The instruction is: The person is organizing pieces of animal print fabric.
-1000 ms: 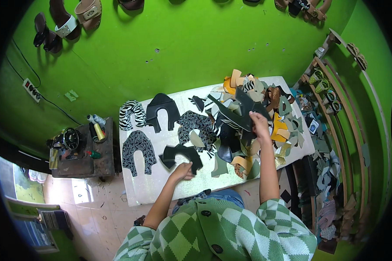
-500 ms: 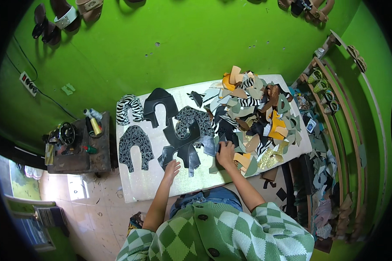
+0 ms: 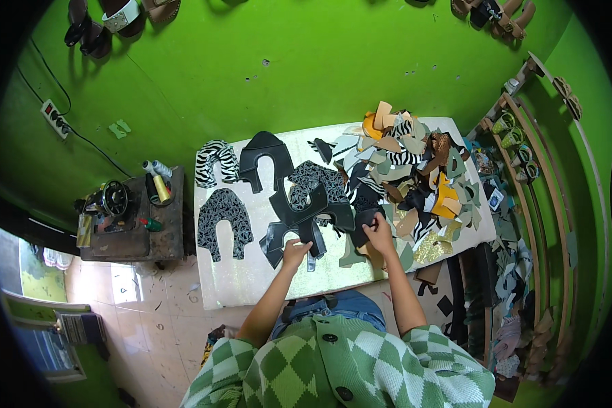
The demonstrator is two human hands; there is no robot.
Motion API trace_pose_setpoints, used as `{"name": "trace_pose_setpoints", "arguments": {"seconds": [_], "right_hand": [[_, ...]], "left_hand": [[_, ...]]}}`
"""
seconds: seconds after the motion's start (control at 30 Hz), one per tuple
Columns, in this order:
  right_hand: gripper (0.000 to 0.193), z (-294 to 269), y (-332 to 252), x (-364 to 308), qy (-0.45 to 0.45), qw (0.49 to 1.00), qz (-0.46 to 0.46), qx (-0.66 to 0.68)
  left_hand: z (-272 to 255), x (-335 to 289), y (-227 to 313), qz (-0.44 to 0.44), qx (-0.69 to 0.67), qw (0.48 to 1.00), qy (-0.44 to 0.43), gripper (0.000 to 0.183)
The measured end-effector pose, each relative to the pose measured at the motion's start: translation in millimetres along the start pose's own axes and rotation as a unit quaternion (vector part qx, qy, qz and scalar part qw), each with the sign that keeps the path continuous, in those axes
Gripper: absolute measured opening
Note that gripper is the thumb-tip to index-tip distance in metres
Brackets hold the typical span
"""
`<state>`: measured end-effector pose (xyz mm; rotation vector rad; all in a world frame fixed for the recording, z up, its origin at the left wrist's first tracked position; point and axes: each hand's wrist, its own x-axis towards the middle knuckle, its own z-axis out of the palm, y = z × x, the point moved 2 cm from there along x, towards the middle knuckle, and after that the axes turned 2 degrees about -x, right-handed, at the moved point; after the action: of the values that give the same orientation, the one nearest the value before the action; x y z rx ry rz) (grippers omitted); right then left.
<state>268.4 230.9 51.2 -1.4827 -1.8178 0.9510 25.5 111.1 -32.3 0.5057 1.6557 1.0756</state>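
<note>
My left hand (image 3: 295,254) is at the near side of a group of black upper pieces, its fingers closed on the lower end of a black cut-out piece (image 3: 311,230). Shinier black pieces (image 3: 274,239) lie partly under it. My right hand (image 3: 379,233) pinches a dark flat piece (image 3: 364,219) at the near left edge of the scrap heap. Behind the hands rests a curved black piece (image 3: 294,215), overlapping a black-and-grey patterned piece (image 3: 313,178). Farther left are an arched patterned piece (image 3: 225,216), an arched black piece (image 3: 265,151) and a zebra-striped one (image 3: 216,163).
A heap of mixed offcuts (image 3: 415,160) covers the right part of the white table (image 3: 251,289). To the left stands a sewing machine (image 3: 114,198) with thread cones (image 3: 160,188). A wooden rack (image 3: 523,183) with sandals lines the right wall, beside piled scraps (image 3: 513,255).
My left hand has moved right and up onto the black pieces. My right hand now pinches a dark piece, and another black piece lies across the group. The view has shifted slightly.
</note>
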Motion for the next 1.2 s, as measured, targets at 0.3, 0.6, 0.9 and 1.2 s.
{"name": "trace_pose_setpoints", "arguments": {"seconds": [0.3,0.6,0.9,1.2], "right_hand": [[0.034,-27,-28,0,0.112,0.921,0.065,0.369],[0.022,15,-37,-11,0.012,0.938,0.143,0.316],[0.033,120,-32,9,-0.23,0.949,-0.02,0.212],[0.021,150,-41,31,-0.243,0.953,-0.028,0.178]], "left_hand": [[-14,-38,42,-0.08,-0.257,0.942,-0.202,0.038],[-104,-99,-42,-0.173,0.091,0.969,-0.15,0.049],[-89,-41,-6,0.18,0.226,0.947,0.14,0.03],[-70,8,32,0.18,0.076,0.974,0.117,0.022]]}}
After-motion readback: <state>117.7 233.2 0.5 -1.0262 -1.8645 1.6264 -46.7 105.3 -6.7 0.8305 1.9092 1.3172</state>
